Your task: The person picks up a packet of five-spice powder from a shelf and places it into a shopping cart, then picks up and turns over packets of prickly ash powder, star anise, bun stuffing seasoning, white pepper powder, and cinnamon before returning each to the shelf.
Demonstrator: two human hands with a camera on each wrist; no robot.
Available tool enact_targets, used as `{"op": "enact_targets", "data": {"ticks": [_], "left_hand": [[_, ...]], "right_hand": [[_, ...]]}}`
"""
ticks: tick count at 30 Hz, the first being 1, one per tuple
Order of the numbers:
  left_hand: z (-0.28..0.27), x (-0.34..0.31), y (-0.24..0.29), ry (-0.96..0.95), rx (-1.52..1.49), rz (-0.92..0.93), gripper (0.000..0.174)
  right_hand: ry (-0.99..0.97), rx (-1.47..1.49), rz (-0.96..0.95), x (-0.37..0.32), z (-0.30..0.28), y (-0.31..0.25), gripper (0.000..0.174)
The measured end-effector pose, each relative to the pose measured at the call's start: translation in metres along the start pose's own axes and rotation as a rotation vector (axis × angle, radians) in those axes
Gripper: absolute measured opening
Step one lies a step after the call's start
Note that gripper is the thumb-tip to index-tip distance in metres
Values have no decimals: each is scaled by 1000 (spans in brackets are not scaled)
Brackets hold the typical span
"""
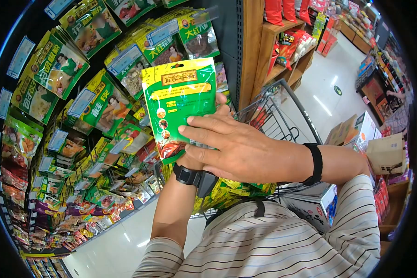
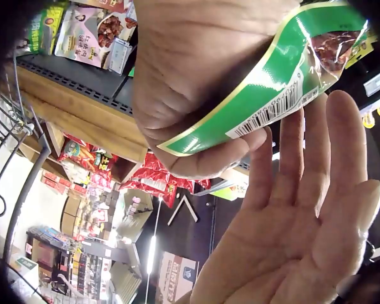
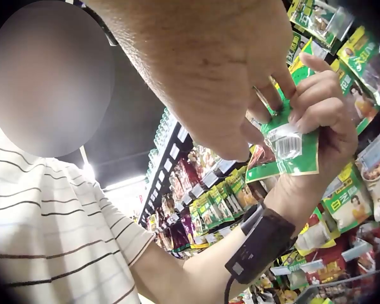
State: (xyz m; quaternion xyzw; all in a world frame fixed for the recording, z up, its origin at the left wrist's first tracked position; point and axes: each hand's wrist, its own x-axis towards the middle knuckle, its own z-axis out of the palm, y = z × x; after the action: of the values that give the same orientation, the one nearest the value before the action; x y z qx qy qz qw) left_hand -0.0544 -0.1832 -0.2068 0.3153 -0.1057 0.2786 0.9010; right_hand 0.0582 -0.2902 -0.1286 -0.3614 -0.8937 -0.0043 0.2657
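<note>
A green and yellow food packet with a hang hole and small round food pictures stands in front of me in the head view. My left hand grips it from behind and at the side; in the head view that hand is mostly hidden by the packet. Across the lower front lies my right hand, its fingers extended and fingertips at the packet's face. A white barcode shows on the packet in the left wrist view.
Rows of similar hanging packets with price tags fill the rack at left. A wire shopping cart stands ahead, with more green and yellow packets below my hands. Wooden shelves with red bags rise beyond it.
</note>
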Motion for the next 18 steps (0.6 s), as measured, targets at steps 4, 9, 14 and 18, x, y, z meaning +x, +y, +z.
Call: {"op": "enact_targets", "data": {"ticks": [4, 9, 14, 18], "left_hand": [[-5, 0, -1, 3, 36, -4, 41], [-1, 3, -2, -23, -289, -68, 41], [-7, 4, -2, -32, -166, -85, 42], [-8, 1, -6, 47, -449, -82, 43]], "right_hand": [[18, 11, -1, -3, 0, -1, 46], [33, 12, -5, -4, -1, 0, 43], [56, 0, -14, -7, 0, 3, 43], [90, -14, -16, -9, 1, 6, 45]]}}
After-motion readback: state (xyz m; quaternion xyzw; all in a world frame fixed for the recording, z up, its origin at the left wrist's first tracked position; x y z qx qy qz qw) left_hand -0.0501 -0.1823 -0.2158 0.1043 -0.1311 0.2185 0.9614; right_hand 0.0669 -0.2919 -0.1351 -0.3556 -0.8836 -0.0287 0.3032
